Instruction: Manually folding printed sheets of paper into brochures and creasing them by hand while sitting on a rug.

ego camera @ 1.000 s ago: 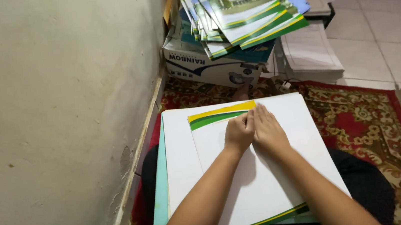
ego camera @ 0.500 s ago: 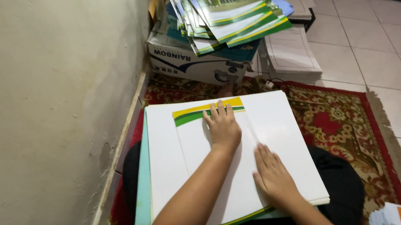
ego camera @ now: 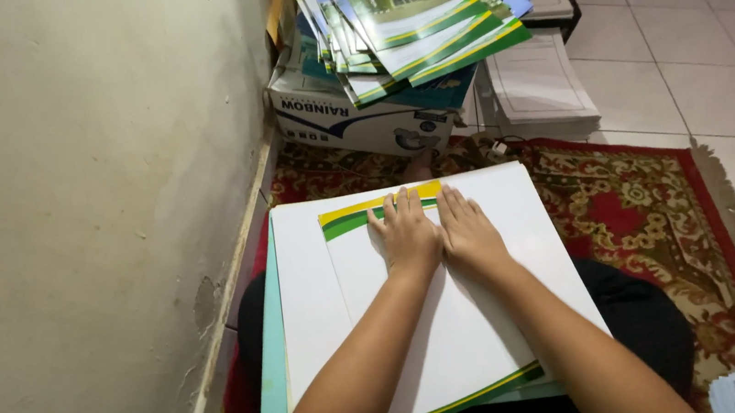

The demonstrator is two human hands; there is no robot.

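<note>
Both hands are flat, fingers spread, holding nothing: left hand [ego camera: 407, 232] and right hand [ego camera: 470, 233] side by side, pressing down on a white sheet [ego camera: 443, 345] with yellow-green stripes, atop a white board [ego camera: 310, 305] on the lap. Past that there's a red patterned rug [ego camera: 644, 203], then a cardboard box [ego camera: 358, 120] stacked with booklets [ego camera: 406, 17] by the wall [ego camera: 81, 202].
</note>
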